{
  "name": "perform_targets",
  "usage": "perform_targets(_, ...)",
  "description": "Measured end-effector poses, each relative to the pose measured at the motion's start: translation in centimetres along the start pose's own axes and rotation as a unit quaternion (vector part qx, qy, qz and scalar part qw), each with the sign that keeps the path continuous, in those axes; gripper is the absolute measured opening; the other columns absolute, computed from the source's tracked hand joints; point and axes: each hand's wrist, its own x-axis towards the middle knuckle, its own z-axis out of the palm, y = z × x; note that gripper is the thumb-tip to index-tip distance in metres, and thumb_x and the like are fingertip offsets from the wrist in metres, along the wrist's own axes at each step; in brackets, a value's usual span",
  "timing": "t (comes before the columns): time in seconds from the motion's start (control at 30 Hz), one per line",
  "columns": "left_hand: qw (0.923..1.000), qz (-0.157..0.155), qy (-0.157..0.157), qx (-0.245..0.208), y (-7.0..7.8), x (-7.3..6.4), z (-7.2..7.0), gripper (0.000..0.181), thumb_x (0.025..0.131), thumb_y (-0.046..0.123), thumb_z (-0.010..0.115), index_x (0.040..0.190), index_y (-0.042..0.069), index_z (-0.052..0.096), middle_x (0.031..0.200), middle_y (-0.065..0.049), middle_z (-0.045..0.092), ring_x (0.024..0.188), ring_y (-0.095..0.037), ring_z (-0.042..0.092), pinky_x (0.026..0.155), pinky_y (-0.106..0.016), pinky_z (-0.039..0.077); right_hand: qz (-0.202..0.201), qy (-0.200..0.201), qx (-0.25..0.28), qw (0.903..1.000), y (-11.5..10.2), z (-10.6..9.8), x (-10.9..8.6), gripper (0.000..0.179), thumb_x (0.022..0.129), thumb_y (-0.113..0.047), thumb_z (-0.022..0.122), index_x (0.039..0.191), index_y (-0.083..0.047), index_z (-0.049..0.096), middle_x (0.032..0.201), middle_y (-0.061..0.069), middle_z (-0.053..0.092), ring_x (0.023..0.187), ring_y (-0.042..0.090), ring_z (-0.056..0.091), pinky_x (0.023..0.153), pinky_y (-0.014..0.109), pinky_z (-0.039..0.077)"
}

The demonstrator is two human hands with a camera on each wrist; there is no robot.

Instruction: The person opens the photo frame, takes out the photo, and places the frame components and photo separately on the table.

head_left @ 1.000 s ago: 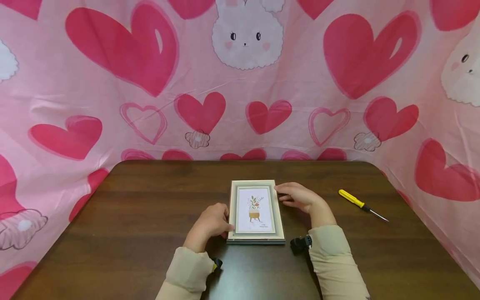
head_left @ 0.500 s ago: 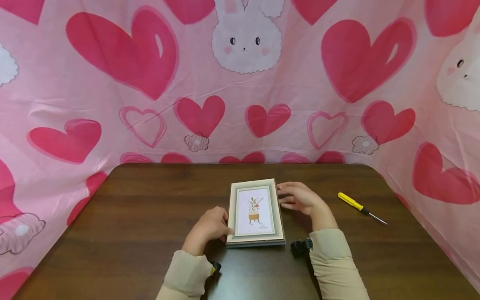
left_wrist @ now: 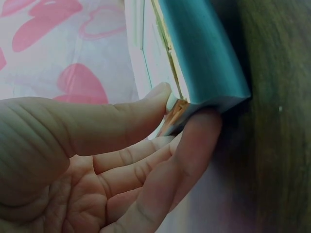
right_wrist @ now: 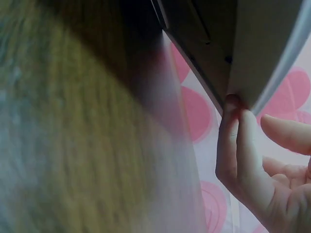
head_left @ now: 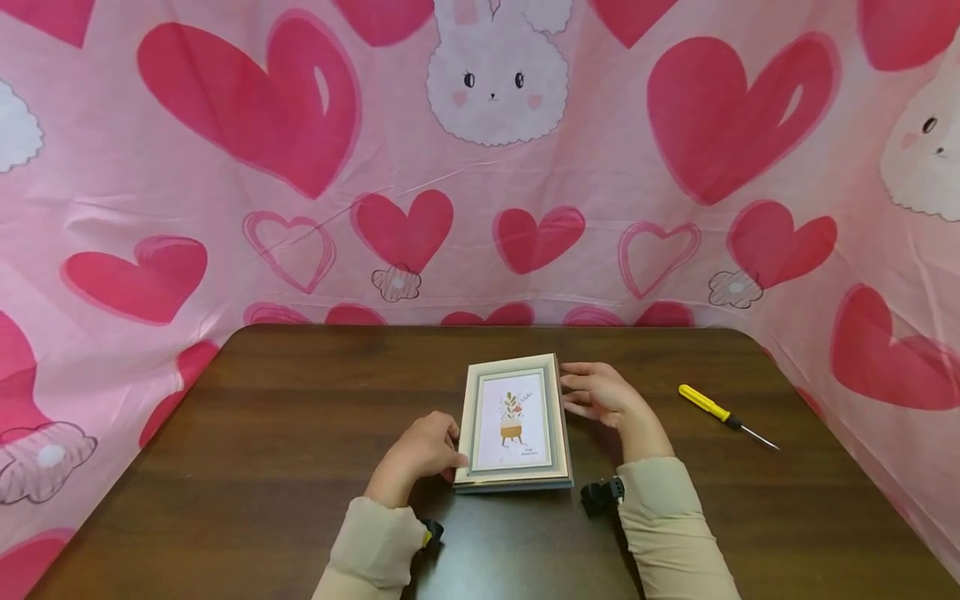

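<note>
In the head view, a cream and grey-green picture frame (head_left: pixel 514 421) lies face up, its right side raised off the table. A plant-pot print shows in its middle. My left hand (head_left: pixel 418 450) pinches the near left corner; the left wrist view has the thumb (left_wrist: pixel 121 121) on the front edge and a finger (left_wrist: pixel 201 128) on the side. At the right edge is my right hand (head_left: pixel 603 396). Seen from the right wrist, two nearly straight fingers (right_wrist: pixel 247 150) push up on the frame's edge, with the thumb (right_wrist: pixel 286 133) apart from it. The dark back (right_wrist: pixel 206 53) shows there.
A screwdriver (head_left: pixel 707 404) with a yellow handle lies to the right on the dark wooden table (head_left: pixel 262 433). Behind and around the table hangs a pink cloth (head_left: pixel 465 175) printed with hearts and rabbits.
The frame's right side has lifted and the frame has tilted toward the left. My right fingertips have shifted slightly right along with the edge; my left hand has stayed at the corner.
</note>
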Motion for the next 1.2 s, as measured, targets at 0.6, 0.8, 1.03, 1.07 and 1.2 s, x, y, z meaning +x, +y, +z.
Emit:
perform_targets(0.6,0.9997,0.021,0.008,0.002,-0.3,-0.1,-0.1,0.020,0.082,0.004,0.078,0.092,-0.002,0.062,0.075,-0.010,0.062,0.056,-0.018,0.065,0.059,-0.026,0.048,-0.030,-0.037,-0.019,0.9987,0.4,0.1,0.2,0.052,0.103,-0.006,0.044,0.149,0.011,0.025,0.093,-0.009,0.065,0.083,0.005,0.060,0.076,0.020,0.053)
perform_targets(0.8,0.9996,0.024,0.003,-0.014,-0.7,0.1,-0.2,0.021,0.082,0.003,0.078,0.094,-0.002,0.061,0.076,-0.010,0.062,0.055,-0.017,0.063,0.061,-0.028,0.050,-0.041,-0.042,-0.013,0.9982,0.2,0.3,0.2,0.053,0.102,-0.003,0.044,0.148,0.012,0.025,0.093,-0.009,0.066,0.084,0.002,0.062,0.076,0.018,0.054)
perform_targets(1.03,0.9986,0.024,-0.010,-0.047,-1.1,0.4,-0.1,0.022,0.084,0.002,0.076,0.100,-0.004,0.062,0.078,-0.011,0.063,0.056,-0.016,0.062,0.061,-0.029,0.053,-0.049,-0.040,-0.004,0.9980,-0.3,0.2,-0.1,0.052,0.101,-0.002,0.044,0.148,0.012,0.025,0.094,-0.010,0.067,0.086,0.001,0.063,0.077,0.018,0.053)
perform_targets(1.07,0.9984,0.022,-0.011,-0.051,-1.1,0.4,-0.2,0.022,0.084,0.001,0.076,0.100,-0.004,0.062,0.079,-0.011,0.062,0.056,-0.016,0.061,0.060,-0.029,0.053,-0.051,-0.040,-0.004,0.9979,-0.3,0.2,-0.1,0.053,0.101,-0.002,0.044,0.148,0.012,0.025,0.094,-0.010,0.067,0.086,0.001,0.063,0.078,0.018,0.053)
perform_targets(1.2,0.9983,0.019,-0.017,-0.053,-1.1,0.5,-0.2,0.021,0.085,0.002,0.075,0.101,-0.003,0.063,0.080,-0.011,0.061,0.056,-0.016,0.060,0.059,-0.028,0.053,-0.058,-0.040,0.000,0.9975,-0.5,0.3,-0.2,0.053,0.101,-0.003,0.046,0.148,0.011,0.025,0.094,-0.010,0.067,0.086,0.002,0.063,0.078,0.018,0.053)
